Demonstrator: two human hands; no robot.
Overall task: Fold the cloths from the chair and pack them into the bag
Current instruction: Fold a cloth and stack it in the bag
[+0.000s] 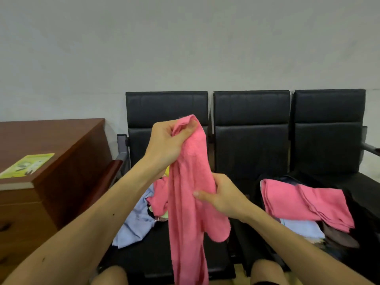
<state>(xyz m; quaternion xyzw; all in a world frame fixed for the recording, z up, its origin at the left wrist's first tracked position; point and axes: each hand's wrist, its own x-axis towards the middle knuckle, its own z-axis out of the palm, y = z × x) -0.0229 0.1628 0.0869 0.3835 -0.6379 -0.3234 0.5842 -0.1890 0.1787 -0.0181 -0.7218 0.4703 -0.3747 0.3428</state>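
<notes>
A long pink cloth (pixel 189 202) hangs bunched in front of the left black chair (pixel 166 108). My left hand (pixel 164 142) grips its top end, raised before the chair back. Lower down, my right hand (pixel 222 196) holds the cloth's middle with thumb across the front. On the left seat behind lies a loose pile of cloths (pixel 141 217), light blue and pink among them. On the middle and right seats a folded pink cloth (pixel 304 204) lies on top of other cloths in a dark bag (pixel 362 221); the bag's outline is hard to make out.
Three black padded chairs stand in a row against a grey wall. A brown wooden cabinet (pixel 67 161) stands to the left, with a green-covered book (pixel 26 165) on top. My knees (pixel 265 270) show at the bottom edge.
</notes>
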